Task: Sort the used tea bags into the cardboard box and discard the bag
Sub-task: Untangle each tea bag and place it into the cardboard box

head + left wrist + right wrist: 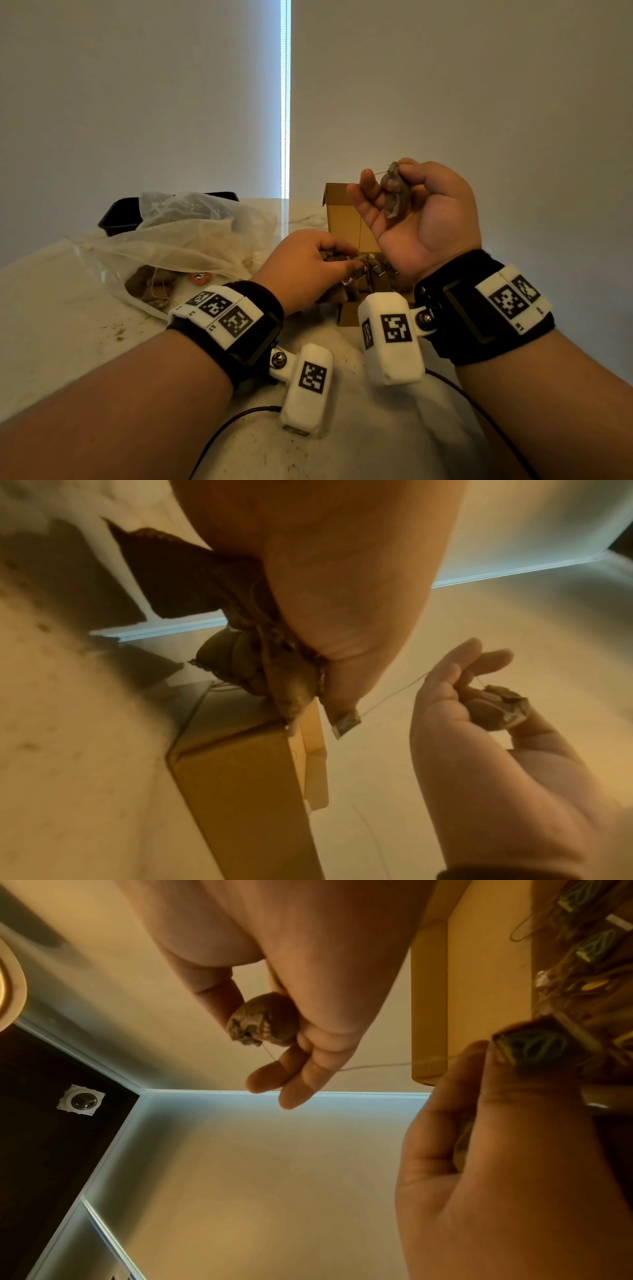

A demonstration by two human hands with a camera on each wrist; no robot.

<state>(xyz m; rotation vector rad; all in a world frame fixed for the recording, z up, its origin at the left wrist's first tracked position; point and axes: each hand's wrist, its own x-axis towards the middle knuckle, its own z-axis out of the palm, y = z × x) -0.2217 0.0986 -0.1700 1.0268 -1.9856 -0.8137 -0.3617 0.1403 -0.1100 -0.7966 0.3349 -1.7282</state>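
Over the marble table [61, 329] I see my right hand [424, 219] pinching one tea bag [394, 195], my left hand [305, 263] gripping several tea bags [267, 653] above the cardboard box [346, 219].

Right wrist view, looking up along the palm. Right hand [291, 969] pinches a crumpled brown tea bag [262, 1024] between thumb and fingers; other fingers extended. Thin string [373, 1066] runs from the bag rightward to the left hand [496, 1164], which pinches a green-printed paper tag [534, 1046]. Cardboard box [430, 1001] wall upper right; more tagged tea bags [589, 947] with tangled strings beside it
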